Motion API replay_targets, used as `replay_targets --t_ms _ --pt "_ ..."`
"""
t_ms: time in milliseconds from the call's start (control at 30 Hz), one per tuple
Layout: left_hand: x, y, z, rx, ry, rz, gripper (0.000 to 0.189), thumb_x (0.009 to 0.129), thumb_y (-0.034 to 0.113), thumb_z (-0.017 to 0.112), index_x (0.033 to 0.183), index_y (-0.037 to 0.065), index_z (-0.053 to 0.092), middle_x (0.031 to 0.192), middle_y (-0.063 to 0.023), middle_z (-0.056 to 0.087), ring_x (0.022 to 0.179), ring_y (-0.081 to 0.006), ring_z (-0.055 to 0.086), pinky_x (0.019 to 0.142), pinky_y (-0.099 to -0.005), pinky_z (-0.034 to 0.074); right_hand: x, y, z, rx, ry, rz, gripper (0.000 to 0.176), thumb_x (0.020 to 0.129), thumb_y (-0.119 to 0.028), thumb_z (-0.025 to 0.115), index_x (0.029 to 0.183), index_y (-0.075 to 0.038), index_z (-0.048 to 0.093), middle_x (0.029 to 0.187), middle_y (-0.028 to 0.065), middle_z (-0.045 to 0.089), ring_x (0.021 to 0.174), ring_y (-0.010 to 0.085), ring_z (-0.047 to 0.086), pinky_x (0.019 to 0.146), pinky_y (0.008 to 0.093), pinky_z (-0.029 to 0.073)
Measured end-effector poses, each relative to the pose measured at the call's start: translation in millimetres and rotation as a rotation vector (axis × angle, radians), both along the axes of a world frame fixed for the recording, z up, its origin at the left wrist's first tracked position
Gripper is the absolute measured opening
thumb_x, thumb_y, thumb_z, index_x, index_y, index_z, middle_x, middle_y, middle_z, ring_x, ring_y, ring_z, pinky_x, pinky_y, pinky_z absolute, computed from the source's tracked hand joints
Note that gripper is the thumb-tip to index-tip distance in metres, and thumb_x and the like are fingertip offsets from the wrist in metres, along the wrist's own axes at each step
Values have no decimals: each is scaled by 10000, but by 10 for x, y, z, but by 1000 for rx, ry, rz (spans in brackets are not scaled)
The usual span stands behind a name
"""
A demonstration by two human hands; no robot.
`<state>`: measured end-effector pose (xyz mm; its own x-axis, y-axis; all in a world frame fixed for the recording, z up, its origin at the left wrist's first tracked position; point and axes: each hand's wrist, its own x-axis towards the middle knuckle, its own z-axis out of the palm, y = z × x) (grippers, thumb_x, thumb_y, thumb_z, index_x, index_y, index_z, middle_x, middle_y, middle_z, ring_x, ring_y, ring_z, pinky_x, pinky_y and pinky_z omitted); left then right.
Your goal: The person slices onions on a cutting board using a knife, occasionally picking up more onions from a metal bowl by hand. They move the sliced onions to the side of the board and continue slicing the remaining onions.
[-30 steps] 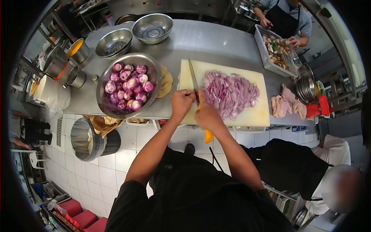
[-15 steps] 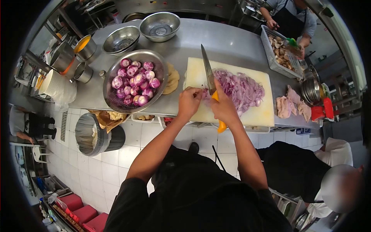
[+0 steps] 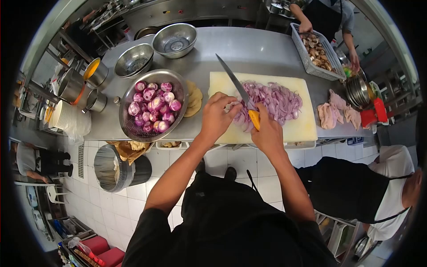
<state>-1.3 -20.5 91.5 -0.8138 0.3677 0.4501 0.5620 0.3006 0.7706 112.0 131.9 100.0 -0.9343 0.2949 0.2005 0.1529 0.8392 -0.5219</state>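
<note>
My right hand (image 3: 269,130) is wrapped round the orange handle of a kitchen knife (image 3: 234,81). Its long blade slants away to the upper left, over the edge of the sliced red onion (image 3: 278,103). Beside the blade, my left hand (image 3: 217,116) has its fingers closed on a small pale piece of onion (image 3: 231,106), partly hidden by the fingers. Both hands are above the near half of a white cutting board (image 3: 298,130). To the left, a steel colander (image 3: 126,121) is heaped with whole peeled red onions (image 3: 155,104).
Two steel bowls (image 3: 175,41) stand behind the colander. A grey crate (image 3: 331,74) of mushrooms is at the back right, with a co-worker's hands near it. Raw chicken pieces (image 3: 334,110) lie right of the board. A lined bin (image 3: 106,168) stands below left; another person is close on the right.
The knife now leans further left, with its handle turned up onto the board. My left fingers have spread round a pale onion piece. The co-worker's hand has reached to the mushroom crate.
</note>
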Motion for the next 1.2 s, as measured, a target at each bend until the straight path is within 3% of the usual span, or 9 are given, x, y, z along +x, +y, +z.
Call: replay_targets --t_ms 133,333,433,567,700,800,900,1000,1200 --pt "11 116 -22 -134 100 -103 174 779 184 848 885 58 790 870 -90 659 884 -286 647 778 -411 535 146 2 -84 14 0 2 593 762 16 721 1291 -91 476 931 255 708 833 483 684 738 557 536" --pt "-65 351 -2 -450 246 -197 139 809 219 798 837 82 811 858 -103 672 871 -295 639 807 -428 515 189 -47 -202 64 82 56 542 739 31 732 1210 -75 486 992 253 702 825 486 678 734 549 534" --pt "-266 620 -136 -621 394 -125 137 823 212 772 855 87 816 858 -115 679 907 -306 646 805 -429 518 165 -120 -261 52 103 49 510 738 35 734 1175 -72 494 976 251 701 823 484 677 729 545 535" --pt "-302 689 36 -367 323 -129 120 843 147 712 803 55 777 895 -139 710 919 -326 660 817 -445 513 111 -167 -285 -3 83 7 477 752 37 727 1160 -60 500 927 242 707 844 480 677 724 515 537" --pt "-171 454 434 -179 112 -113 118 867 133 705 881 43 779 871 -154 696 912 -341 661 827 -465 528 85 -204 -288 -287 107 -9 507 789 25 703 1246 -39 492 842 197 692 768 382 695 675 457 530" --pt "38 196 352 -56 31 -99 124 881 95 710 964 38 782 881 -150 702 879 -331 673 792 -446 542 141 -290 -333 -548 53 -13 547 809 12 682 1322 -30 497 819 152 681 715 284 683 666 407 520" --pt "431 -80 237 14 -74 -38 170 902 83 743 1055 20 783 842 -136 731 680 -203 674 646 -327 524 195 -393 -361 -793 -72 -27 541 834 -4 655 1357 -37 520 835 123 674 717 224 648 704 349 513" --pt "849 -350 100 68 -423 -68 184 946 98 723 1100 8 772 784 -113 729 638 -128 640 611 -295 507 312 -463 -584 -922 -147 -12 538 853 4 645 1374 -29 516 824 86 659 705 151 610 683 314 500" --pt "1228 -820 -253 11 -570 33 184 966 108 718 1106 -1 766 715 -55 693 634 -75 582 613 -280 495 390 -394 -676 -1044 -149 -56 584 878 32 613 1436 -17 451 855 70 643 642 129 611 559 281 496"
